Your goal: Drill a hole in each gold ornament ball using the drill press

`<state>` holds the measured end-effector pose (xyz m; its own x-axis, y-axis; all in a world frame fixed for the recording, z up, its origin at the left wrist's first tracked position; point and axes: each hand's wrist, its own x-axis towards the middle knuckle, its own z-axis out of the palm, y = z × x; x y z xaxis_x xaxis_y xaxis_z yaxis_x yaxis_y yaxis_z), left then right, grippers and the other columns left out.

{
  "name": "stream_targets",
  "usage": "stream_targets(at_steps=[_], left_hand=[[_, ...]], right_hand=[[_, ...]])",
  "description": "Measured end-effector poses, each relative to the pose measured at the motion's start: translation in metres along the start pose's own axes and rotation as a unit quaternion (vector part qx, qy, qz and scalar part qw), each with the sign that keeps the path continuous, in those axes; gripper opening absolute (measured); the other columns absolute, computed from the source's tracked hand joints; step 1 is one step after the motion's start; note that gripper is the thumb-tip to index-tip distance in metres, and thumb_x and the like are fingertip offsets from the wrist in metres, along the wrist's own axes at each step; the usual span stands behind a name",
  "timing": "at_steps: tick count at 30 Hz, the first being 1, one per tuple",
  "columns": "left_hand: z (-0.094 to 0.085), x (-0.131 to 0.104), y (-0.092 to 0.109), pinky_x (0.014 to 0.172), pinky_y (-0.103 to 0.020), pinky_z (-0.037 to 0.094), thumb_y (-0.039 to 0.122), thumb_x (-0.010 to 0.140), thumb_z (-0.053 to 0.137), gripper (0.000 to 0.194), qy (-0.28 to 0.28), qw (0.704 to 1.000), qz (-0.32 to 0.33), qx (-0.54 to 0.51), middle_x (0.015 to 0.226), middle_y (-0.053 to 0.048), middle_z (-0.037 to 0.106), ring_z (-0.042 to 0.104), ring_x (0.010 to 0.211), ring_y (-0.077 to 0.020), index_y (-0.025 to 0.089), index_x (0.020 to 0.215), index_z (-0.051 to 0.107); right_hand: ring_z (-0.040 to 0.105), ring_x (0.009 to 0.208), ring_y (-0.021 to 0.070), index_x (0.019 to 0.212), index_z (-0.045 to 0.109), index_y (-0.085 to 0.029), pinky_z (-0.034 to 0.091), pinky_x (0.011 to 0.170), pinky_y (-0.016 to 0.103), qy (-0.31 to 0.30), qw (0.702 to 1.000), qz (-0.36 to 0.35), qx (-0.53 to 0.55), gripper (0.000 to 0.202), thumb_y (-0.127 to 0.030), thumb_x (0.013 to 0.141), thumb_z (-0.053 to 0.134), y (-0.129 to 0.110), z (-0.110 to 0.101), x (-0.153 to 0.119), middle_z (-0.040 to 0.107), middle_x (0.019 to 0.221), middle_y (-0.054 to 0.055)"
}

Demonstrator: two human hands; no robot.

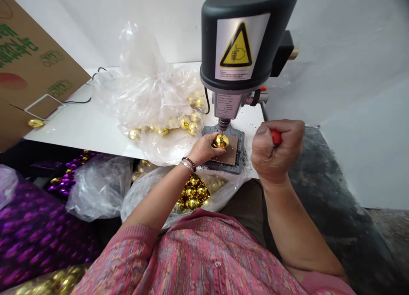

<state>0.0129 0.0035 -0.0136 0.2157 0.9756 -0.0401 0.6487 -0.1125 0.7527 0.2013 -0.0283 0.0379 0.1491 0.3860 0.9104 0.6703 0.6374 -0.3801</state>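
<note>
Under the spindle of a black drill press (223, 107), a shiny gold ball (221, 141) rests on a brown board (230, 155). My left hand (206, 149) pinches that ball between thumb and fingers, bracelets at its wrist. The bit meets the top of the ball or stops just over it; I cannot tell which. Right of the press, my right hand (277, 148) is wrapped round a red-knobbed handle (276, 137). The board lies on the grey press base (240, 141), with dark shavings strewn around.
On the white table (96, 131), a clear plastic bag (150, 103) holds several gold balls. Another open bag (194, 193) of gold balls sits below my left forearm. A cardboard box (38, 52) stands left. Purple balls in a bag (41, 235) fill the lower left.
</note>
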Motion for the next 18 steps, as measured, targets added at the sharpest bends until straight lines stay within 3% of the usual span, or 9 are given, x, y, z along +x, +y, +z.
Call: stream_targets(at_steps=[6, 13, 18], left_hand=[[0.002, -0.001, 0.000, 0.098, -0.033, 0.056, 0.020, 0.079, 0.087, 0.049, 0.008, 1.000, -0.001, 0.001, 0.120, -0.009, 0.082, 0.074, 0.108, -0.0253, 0.014, 0.127, 0.078], [0.001, -0.002, 0.000, 0.101, -0.037, 0.057, 0.023, 0.079, 0.088, 0.047, 0.014, 1.000, -0.003, 0.005, 0.119, -0.009, 0.082, 0.075, 0.109, -0.0276, 0.015, 0.125, 0.078], [0.002, -0.002, 0.004, 0.095, -0.034, 0.056, 0.023, 0.080, 0.087, 0.044, 0.013, 1.000, -0.010, -0.012, 0.113, -0.007, 0.082, 0.074, 0.104, -0.0253, 0.016, 0.122, 0.077]], right_hand=[[0.063, 0.082, 0.0084, 0.102, 0.056, -0.025, 0.052, 0.077, 0.026, 0.037, 0.998, -0.029, 0.038, 0.008, -0.030, 0.102, 0.050, 0.011, 0.014, -0.010, 0.061, 0.088, -0.002], [0.064, 0.075, 0.0118, 0.094, 0.050, -0.023, 0.055, 0.074, 0.031, 0.041, 0.997, -0.013, 0.068, 0.021, -0.042, 0.103, 0.047, 0.022, 0.026, -0.024, 0.053, 0.076, -0.002], [0.058, 0.070, 0.0099, 0.085, 0.052, -0.020, 0.047, 0.068, 0.028, 0.052, 0.996, 0.035, 0.057, 0.038, -0.054, 0.103, 0.048, 0.005, 0.015, 0.008, 0.053, 0.071, -0.002]])
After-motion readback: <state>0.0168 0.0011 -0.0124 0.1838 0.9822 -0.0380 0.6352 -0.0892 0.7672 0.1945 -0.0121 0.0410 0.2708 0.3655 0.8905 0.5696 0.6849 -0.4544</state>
